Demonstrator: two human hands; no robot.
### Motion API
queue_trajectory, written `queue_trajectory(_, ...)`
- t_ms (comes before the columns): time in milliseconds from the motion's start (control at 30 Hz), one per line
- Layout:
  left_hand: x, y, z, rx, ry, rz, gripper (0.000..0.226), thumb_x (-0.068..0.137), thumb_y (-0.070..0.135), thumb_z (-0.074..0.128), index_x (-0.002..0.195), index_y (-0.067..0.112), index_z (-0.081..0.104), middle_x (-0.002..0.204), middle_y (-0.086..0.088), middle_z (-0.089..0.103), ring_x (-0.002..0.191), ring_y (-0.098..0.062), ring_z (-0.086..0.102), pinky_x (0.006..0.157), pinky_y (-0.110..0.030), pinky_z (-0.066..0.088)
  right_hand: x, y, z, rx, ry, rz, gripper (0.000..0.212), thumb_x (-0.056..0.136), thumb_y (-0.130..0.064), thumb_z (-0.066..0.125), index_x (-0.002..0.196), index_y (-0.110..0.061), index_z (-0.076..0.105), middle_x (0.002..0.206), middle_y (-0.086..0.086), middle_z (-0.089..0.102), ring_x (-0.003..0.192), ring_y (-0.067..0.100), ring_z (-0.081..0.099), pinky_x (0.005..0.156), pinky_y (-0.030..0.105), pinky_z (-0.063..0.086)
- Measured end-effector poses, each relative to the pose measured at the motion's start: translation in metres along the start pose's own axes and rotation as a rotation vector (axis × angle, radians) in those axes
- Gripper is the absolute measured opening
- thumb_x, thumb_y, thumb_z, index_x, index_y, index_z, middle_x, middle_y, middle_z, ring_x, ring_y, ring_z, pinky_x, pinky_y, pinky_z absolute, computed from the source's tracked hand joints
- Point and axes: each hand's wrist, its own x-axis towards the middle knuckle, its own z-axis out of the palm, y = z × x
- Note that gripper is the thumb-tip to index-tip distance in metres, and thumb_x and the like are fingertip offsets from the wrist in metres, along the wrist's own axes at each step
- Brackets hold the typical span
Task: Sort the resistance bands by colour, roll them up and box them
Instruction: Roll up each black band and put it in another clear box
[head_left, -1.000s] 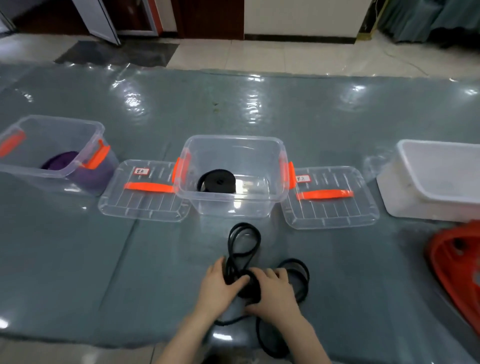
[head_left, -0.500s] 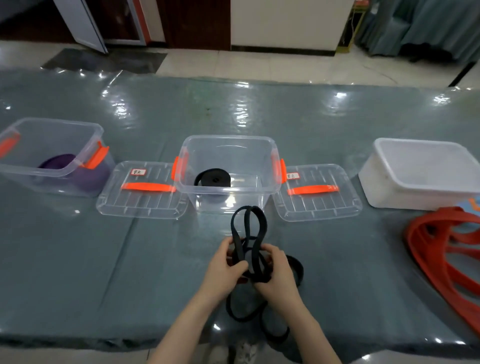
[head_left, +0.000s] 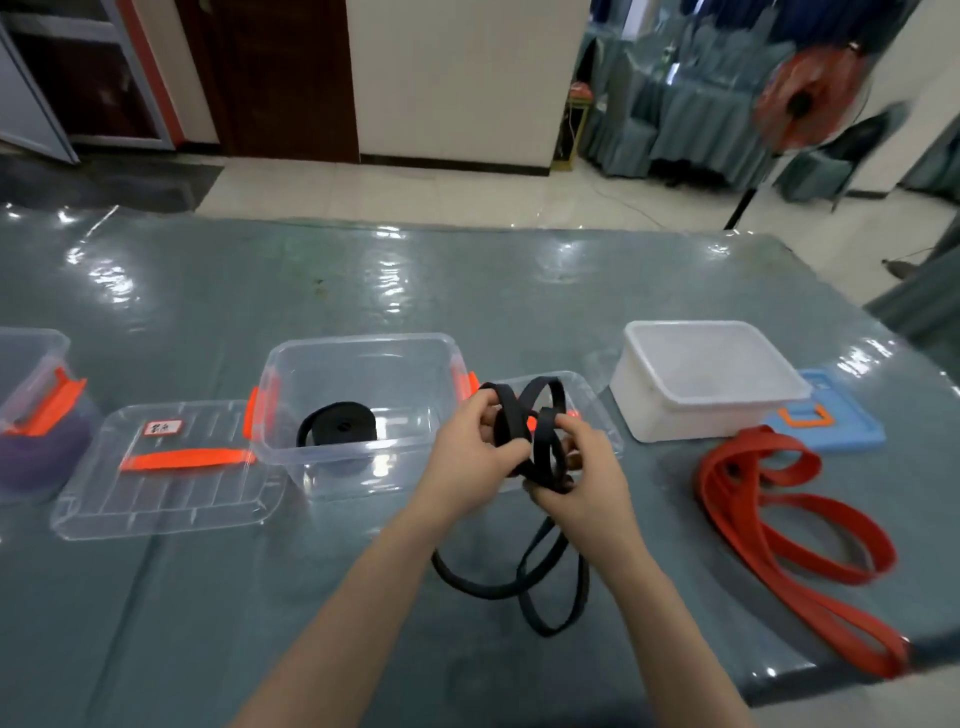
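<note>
Both hands raised above the counter (head_left: 467, 291), just in front of the clear middle box (head_left: 363, 358): left hand (head_left: 470, 457) curled round the gathered loops of a black resistance band (head_left: 524, 431), right hand (head_left: 582, 478) pinching the same bundle from the other side, fingers bent over the strands. Upper loops of the band standing up between the two hands; lower loops hanging down to the counter, nearer the body than the middle box. Inside the middle box, a rolled black band (head_left: 337, 428) lying on the bottom. Left of the middle box, a clear lid (head_left: 166, 467) with an orange handle and a small label, flat on the counter; further left, another clear box (head_left: 31, 374) with orange clips, cut off by the frame edge, holding a purple band (head_left: 41, 457). Right of the middle box, partly behind the hands, a second clear lid (head_left: 587, 405). Further right, a white tub (head_left: 711, 379), with a blue lid (head_left: 831, 415) just beyond it. In front of the white tub, a long red band (head_left: 779, 525) sprawled in loose loops toward the counter's near right corner. Beyond the counter, well behind the middle box, a tiled floor (head_left: 467, 197).
</note>
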Motion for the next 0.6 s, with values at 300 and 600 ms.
queue_trajectory(300, 0.145, 0.053, 0.029, 0.151, 0.156, 0.179, 0.037, 0.073, 0.007, 0.064, 0.104, 0.025, 0.060, 0.102, -0.002, 0.061, 0.090, -0.018, 0.061, 0.082, -0.042, 0.057, 0.170, 0.003, -0.044, -0.013, -0.014, -0.229, 0.061, 0.070, 0.000, 0.070, 0.123, -0.026, 0.053, 0.102, 0.001, 0.048, 0.092, -0.004, 0.049, 0.072, 0.004, 0.038)
queue_trajectory(600, 0.250, 0.039, 0.028, 0.127, 0.356, 0.132, 0.038, 0.079, 0.013, 0.074, 0.114, 0.023, 0.060, 0.115, 0.007, 0.063, 0.111, -0.002, 0.056, 0.089, -0.021, 0.045, 0.305, 0.047, -0.032, -0.152, -0.341, -0.304, 0.103, 0.062, -0.021, 0.087, 0.147, -0.033, 0.029, 0.143, -0.005, 0.027, 0.129, 0.011, 0.038, 0.106, 0.028, 0.037)
